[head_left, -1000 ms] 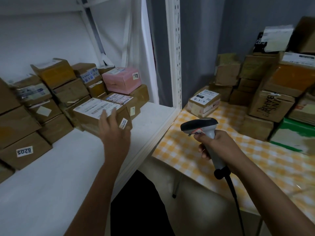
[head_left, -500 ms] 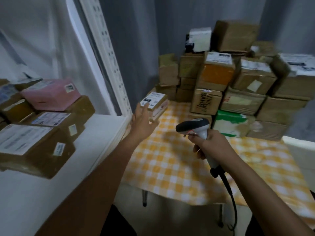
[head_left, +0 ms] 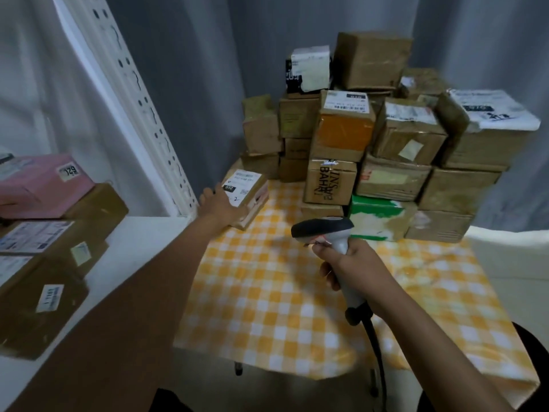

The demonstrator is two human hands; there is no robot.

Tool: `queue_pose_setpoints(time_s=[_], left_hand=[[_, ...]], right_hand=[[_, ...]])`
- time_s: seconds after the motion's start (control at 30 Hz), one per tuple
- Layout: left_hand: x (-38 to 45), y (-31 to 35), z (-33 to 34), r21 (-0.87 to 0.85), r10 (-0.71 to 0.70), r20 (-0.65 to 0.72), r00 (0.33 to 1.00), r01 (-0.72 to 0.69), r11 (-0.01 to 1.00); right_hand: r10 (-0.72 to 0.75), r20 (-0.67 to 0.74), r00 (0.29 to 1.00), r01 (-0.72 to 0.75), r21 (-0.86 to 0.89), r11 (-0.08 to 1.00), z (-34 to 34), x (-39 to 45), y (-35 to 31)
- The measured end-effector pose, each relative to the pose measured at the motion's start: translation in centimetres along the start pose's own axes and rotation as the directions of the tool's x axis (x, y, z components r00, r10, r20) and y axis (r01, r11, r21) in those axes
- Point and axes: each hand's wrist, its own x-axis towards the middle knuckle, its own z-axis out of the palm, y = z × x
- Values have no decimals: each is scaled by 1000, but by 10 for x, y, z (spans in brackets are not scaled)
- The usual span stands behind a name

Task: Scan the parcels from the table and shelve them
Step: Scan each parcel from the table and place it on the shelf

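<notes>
Left hand [head_left: 221, 207] rests flat, fingers straight, on the parcel [head_left: 245, 193] at the counter's [head_left: 267, 292] far-left corner; right hand [head_left: 350, 264] grips the scanner [head_left: 323, 230] nearer the middle.

a table [head_left: 285, 298] draped in a yellow and white checked cloth fills the centre and right. along its far edge stands a pile of brown cardboard parcels [head_left: 416, 144], stacked several high, most with white labels; a green and white parcel [head_left: 377, 217] sits on the cloth at the pile's front. near the far left corner lies one small flat parcel [head_left: 248, 193], label up. to the left, a white shelf [head_left: 130, 257] meets the table's left edge. on it sit brown labelled boxes [head_left: 38, 281], with a pink box [head_left: 38, 188] stacked on top of them.
</notes>
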Motion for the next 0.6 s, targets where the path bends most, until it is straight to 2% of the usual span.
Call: queue_pose_setpoints(time_s=[0.23, 0.37, 0.47, 0.6], left_hand=[[-90, -17, 0, -52, 135, 40, 990, -132, 990], [-133, -32, -9, -77, 182, -148, 972, -195, 978], [-155, -42, -11, -75, 184, -218, 958, -204, 976], [-176, -53, -1, 70, 289, -317, 903, -282, 957]], right_hand=[[7, -1, 1000, -7, 10, 1000, 9, 0, 3], [14, -21, 1000, -13, 50, 999, 18, 0, 6], [-4, -27, 1000, 5, 42, 999, 25, -1, 5], [-18, -32, 999, 19, 30, 999, 32, -3, 3]])
